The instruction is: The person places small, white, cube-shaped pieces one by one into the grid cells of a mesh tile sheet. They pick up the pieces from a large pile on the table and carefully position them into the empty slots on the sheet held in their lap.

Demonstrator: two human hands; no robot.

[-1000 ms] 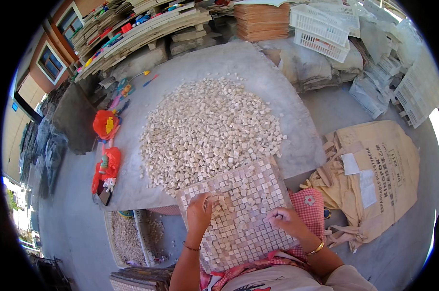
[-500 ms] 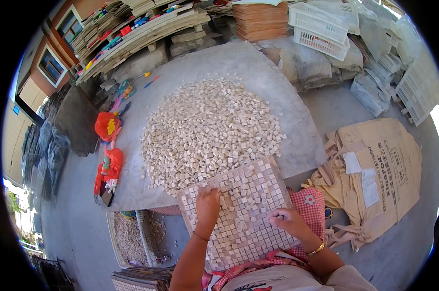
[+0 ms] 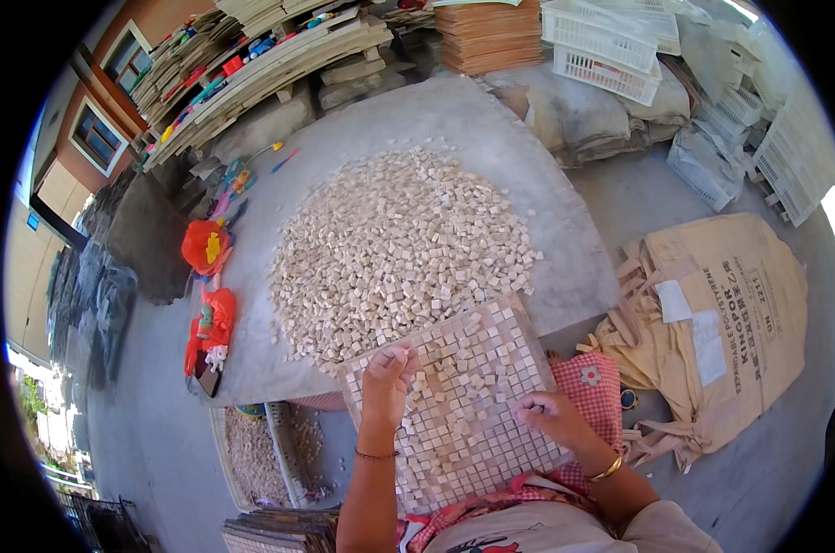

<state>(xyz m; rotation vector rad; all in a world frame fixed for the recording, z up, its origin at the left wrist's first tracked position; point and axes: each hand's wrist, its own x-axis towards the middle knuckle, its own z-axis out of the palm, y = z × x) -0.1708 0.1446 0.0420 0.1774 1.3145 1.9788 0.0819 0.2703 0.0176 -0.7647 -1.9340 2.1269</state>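
A square mosaic tray [image 3: 454, 433] with a grid of small slots lies tilted in front of me, at the table's near edge. Small pale stone tiles fill many slots, and several loose ones [image 3: 464, 376] lie scattered over its middle. Over the tray's left side, my left hand [image 3: 388, 380] is closed with its fingertips pinched upward; what they hold is too small to make out. My right hand [image 3: 551, 415] hovers at the tray's right side, thumb and forefinger drawn together; anything between them is hidden. Beyond the tray spreads a big heap of stone tiles [image 3: 404, 244].
The heap rests on a grey stone table [image 3: 565, 249]. Red and coloured toys [image 3: 217, 313] line its left edge. A white crate of tiles [image 3: 249, 452] stands below left, beside stacked trays [image 3: 279, 530]. A tan sack [image 3: 722, 313] lies right; white crates [image 3: 606, 55] sit far right.
My left hand has lifted off the tray's surface and turned, its fingertips now pointing up. My right hand has shifted only slightly, staying beside the tray's right part.
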